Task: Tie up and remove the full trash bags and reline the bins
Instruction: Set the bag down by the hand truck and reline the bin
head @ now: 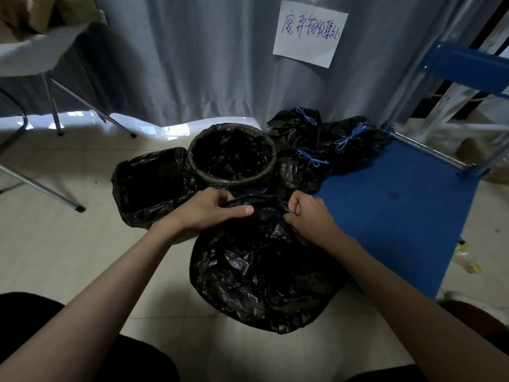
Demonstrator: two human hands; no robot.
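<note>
Between both hands, bag mouth-up.

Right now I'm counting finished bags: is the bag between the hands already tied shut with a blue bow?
No: both the left hand and right hand grip the nearest bag's top, no bow there.

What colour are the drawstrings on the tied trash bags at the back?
Blue; the drawstrings stand out against the black tied bags in the head view.
</note>
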